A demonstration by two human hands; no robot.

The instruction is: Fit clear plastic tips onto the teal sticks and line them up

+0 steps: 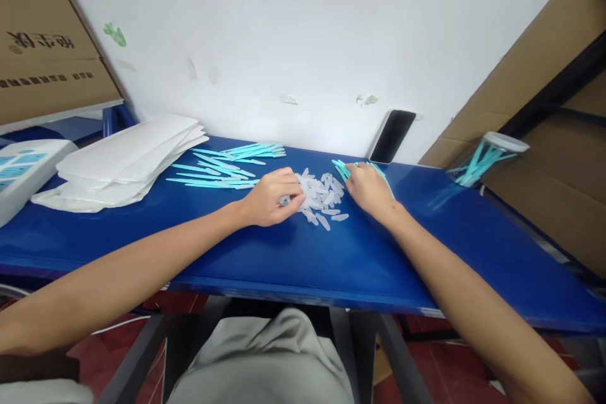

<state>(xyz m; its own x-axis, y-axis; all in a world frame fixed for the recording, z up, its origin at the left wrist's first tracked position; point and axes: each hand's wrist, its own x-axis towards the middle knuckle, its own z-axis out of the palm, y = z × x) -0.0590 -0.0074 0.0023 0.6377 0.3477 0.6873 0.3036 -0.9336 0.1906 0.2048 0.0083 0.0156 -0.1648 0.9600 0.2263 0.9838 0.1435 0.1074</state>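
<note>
My left hand (274, 197) is at the left edge of a loose pile of small translucent white caps (318, 194), its fingers curled and pressed together. Whatever is between them is hidden. My right hand (370, 188) reaches down over a small bunch of thin teal sticks (339, 168), just right of the caps. Its fingers are bent around the sticks, partly out of sight. Farther left, beyond my left hand, more teal sticks with pale tips (215, 170) lie in rough rows.
A stack of white paper sheets or bags (127, 154) and a white device with blue labels (28, 170) occupy the left of the blue table (293, 265). A phone (392, 137) leans on the wall. At right, a clear jar (506, 142) holding teal sticks lies tilted near cardboard (568, 183).
</note>
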